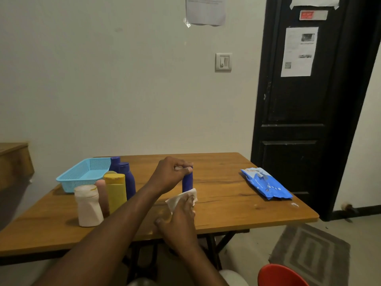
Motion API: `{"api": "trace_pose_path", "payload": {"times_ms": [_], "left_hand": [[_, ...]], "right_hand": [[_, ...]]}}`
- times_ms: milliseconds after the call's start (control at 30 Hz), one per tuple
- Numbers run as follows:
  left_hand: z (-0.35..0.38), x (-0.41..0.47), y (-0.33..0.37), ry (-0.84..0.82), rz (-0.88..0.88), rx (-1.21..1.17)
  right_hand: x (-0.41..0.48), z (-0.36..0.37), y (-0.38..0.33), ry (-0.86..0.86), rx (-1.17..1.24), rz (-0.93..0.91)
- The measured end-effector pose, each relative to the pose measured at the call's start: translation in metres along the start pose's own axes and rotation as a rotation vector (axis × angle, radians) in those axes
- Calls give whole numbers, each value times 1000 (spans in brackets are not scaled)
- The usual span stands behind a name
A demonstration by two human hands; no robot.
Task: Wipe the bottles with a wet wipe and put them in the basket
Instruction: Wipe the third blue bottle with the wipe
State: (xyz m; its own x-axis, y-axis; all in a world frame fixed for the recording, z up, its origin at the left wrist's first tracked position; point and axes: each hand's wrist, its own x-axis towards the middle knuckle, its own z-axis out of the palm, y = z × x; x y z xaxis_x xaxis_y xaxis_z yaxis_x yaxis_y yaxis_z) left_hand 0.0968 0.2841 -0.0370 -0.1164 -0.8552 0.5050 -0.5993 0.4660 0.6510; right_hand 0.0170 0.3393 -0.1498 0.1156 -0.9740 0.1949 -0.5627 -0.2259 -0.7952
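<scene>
Your left hand point(171, 175) is clamped over the cap of a small blue bottle point(187, 182), fingers and thumb pinching its top. The bottle stands upright near the middle of the desk point(226, 213). Your right hand point(179, 219) grasps a white wet wipe point(181, 198), bunched in its fingers and pressed against the lower part of that bottle on the side facing you.

The light blue basket point(68, 178) sits at the far left corner of the desk; you can see nothing inside it from this angle. Five more bottles stand upright in a tight cluster just beside the basket's right end and nearer you. A white bottle point(88, 205) is closest to the near edge, with a pink bottle point(102, 193) and a yellow bottle point(115, 190) just behind it. Two dark blue bottles, one taller point(129, 178) and one further back point(115, 163), touch or nearly touch the basket.

A blue pack of wipes point(266, 183) lies flat by the desk's right edge, well apart from your hands.
</scene>
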Motion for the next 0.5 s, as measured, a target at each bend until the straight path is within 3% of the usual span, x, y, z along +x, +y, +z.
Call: {"api": "trace_pose_path", "payload": {"times_ms": [167, 333, 500], "left_hand": [[-3, 1, 1, -33, -5, -6], [-6, 2, 3, -68, -28, 9], [-9, 4, 5, -135, -6, 70]], "right_hand": [[31, -21, -1, 57, 210, 99], [51, -57, 20, -50, 218, 55], [43, -58, 30, 5, 212, 28]]}}
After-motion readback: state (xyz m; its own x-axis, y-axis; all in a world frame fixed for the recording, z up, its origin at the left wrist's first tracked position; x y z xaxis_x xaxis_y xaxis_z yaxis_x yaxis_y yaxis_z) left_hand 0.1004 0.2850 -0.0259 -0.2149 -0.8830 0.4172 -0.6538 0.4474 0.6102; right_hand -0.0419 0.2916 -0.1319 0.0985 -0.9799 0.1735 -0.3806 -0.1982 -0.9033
